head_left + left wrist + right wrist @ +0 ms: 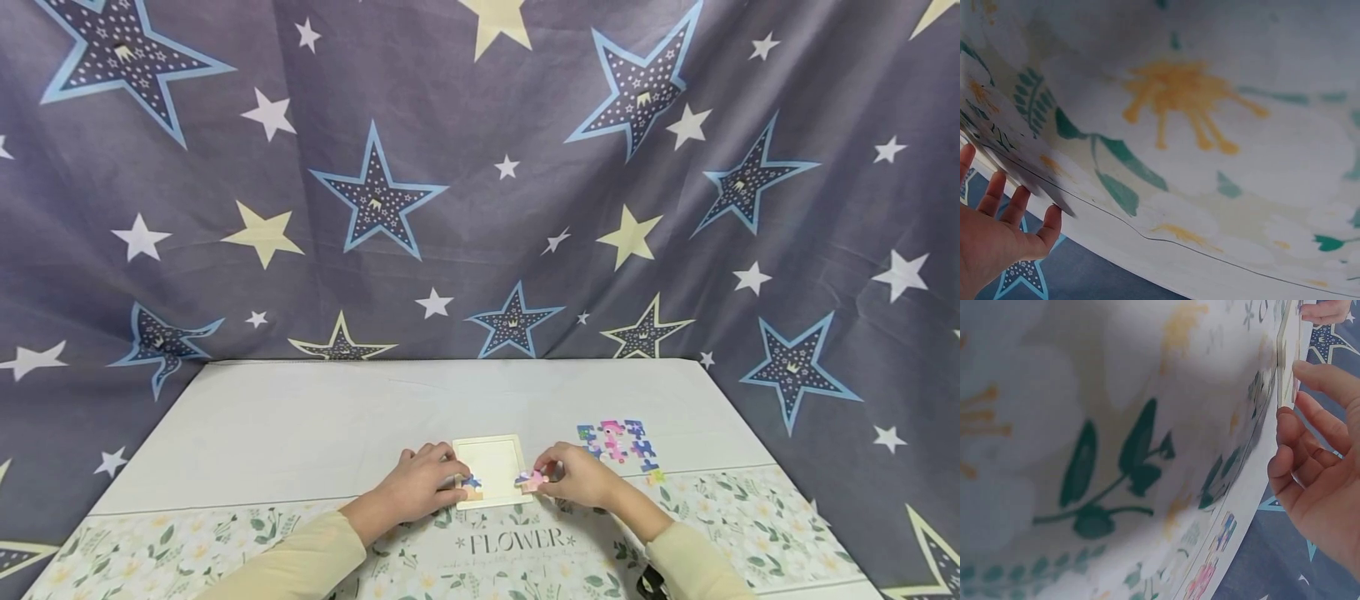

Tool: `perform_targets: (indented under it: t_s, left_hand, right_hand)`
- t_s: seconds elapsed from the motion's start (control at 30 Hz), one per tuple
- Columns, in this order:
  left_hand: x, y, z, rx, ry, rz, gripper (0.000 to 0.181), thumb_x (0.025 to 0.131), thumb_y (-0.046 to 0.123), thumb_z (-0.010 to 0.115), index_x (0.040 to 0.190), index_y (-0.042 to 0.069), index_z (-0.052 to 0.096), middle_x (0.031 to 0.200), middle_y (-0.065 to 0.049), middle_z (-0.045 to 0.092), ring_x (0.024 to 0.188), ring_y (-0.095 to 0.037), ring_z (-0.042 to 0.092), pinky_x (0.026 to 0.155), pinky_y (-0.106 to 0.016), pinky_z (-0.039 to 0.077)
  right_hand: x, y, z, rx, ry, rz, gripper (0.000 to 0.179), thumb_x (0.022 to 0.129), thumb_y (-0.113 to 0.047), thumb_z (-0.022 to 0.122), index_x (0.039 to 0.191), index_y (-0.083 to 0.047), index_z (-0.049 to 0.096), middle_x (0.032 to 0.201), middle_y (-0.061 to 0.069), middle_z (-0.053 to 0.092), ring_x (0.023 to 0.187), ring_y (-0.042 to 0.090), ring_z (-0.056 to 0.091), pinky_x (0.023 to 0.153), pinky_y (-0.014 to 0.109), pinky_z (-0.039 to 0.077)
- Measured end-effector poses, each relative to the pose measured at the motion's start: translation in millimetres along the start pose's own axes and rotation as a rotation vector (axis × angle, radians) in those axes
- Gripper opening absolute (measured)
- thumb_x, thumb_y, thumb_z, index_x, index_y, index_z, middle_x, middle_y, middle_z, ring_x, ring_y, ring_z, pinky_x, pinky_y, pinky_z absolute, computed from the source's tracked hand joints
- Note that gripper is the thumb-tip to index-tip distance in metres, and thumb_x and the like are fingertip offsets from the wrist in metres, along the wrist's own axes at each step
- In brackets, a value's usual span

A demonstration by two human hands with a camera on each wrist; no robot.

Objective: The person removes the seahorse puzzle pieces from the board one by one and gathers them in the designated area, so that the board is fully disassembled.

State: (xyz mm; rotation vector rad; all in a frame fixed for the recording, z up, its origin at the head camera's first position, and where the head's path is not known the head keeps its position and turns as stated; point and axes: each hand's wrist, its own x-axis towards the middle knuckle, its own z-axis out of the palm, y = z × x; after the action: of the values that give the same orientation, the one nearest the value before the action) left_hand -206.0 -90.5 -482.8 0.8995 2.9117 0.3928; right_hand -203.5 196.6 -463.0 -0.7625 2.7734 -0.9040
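A shallow square puzzle tray (489,457) in pale wood lies between the two hands. At its lower left corner sits a blue and peach puzzle piece (472,487), with the thumb and forefinger of my left hand (420,483) touching there at the rim. In the left wrist view, the fingers of the left hand (1007,228) are spread and lightly bent. My right hand (581,477) pinches a pink and blue jigsaw piece (532,481) over the tray's right rim. The right wrist view shows the right hand (1322,462) beside the tray's edge, its other fingers curled.
Right of the tray lies a group of pink and blue puzzle pieces (617,440), partly joined, with a yellowish piece (656,477) at its lower corner. A floral cloth (517,550) covers the near part of the white table (330,408). Behind hangs a star-patterned curtain (465,250).
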Motion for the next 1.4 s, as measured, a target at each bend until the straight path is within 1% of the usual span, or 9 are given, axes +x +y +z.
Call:
perform_targets:
  t_s: [0.27, 0.53, 0.73, 1.03, 1.2, 1.4]
  left_hand:
    - [-0.9, 0.7, 0.1, 0.009, 0.009, 0.004, 0.034, 0.089, 0.053, 0.053, 0.117, 0.035, 0.061, 0.113, 0.007, 0.051, 0.102, -0.014, 0.048, 0.079, -0.040, 0.037]
    - [-2.0, 1.8, -1.7, 0.009, 0.014, 0.008, 0.034, 0.089, 0.053, 0.053, 0.117, 0.034, 0.061, 0.113, 0.006, 0.051, 0.101, -0.014, 0.048, 0.079, -0.040, 0.036]
    - [-2.4, 2.1, -2.6, 0.015, 0.008, 0.000, 0.034, 0.089, 0.053, 0.053, 0.117, 0.035, 0.061, 0.112, 0.007, 0.051, 0.101, -0.013, 0.048, 0.079, -0.039, 0.037]
    - [-2.3, 1.4, -2.0, 0.017, 0.013, 0.007, 0.035, 0.089, 0.054, 0.053, 0.117, 0.035, 0.061, 0.112, 0.007, 0.051, 0.100, -0.012, 0.048, 0.079, -0.039, 0.036]
    - [-2.3, 0.9, -1.8, 0.016, 0.010, 0.006, 0.034, 0.089, 0.054, 0.053, 0.117, 0.035, 0.061, 0.113, 0.008, 0.051, 0.100, -0.012, 0.048, 0.078, -0.039, 0.036]
    - [-2.5, 1.6, -2.1, 0.023, 0.007, 0.003, 0.034, 0.089, 0.054, 0.052, 0.117, 0.036, 0.061, 0.114, 0.007, 0.051, 0.102, -0.013, 0.048, 0.079, -0.039, 0.036]
  right_hand:
    - [-5.2, 7.8, -4.0, -0.005, 0.003, -0.006, 0.023, 0.076, -0.010, 0.074, 0.097, -0.003, 0.066, 0.085, 0.004, 0.060, 0.075, 0.017, 0.055, 0.063, 0.021, 0.045]
    - [-10.4, 10.1, -10.6, -0.002, 0.002, 0.046, 0.023, 0.079, -0.012, 0.073, 0.098, -0.003, 0.065, 0.086, 0.003, 0.060, 0.068, 0.008, 0.049, 0.059, 0.021, 0.043]
    - [-14.1, 15.8, -14.2, -0.007, 0.007, 0.046, 0.023, 0.080, -0.013, 0.073, 0.100, -0.004, 0.065, 0.086, 0.003, 0.059, 0.064, 0.004, 0.047, 0.057, 0.021, 0.042]
    - [-20.9, 17.1, -20.1, -0.008, 0.007, 0.055, 0.024, 0.080, -0.012, 0.072, 0.101, -0.003, 0.064, 0.084, 0.004, 0.059, 0.060, 0.003, 0.044, 0.054, 0.021, 0.040]
    - [-23.9, 23.6, -22.0, 0.012, -0.002, 0.041, 0.026, 0.081, -0.011, 0.072, 0.103, -0.001, 0.064, 0.085, 0.005, 0.059, 0.059, 0.003, 0.043, 0.053, 0.021, 0.041]
    - [-28.0, 32.0, -23.4, 0.011, 0.015, 0.061, 0.022, 0.081, -0.011, 0.071, 0.101, -0.003, 0.064, 0.084, 0.003, 0.059, 0.057, 0.002, 0.042, 0.053, 0.021, 0.041]
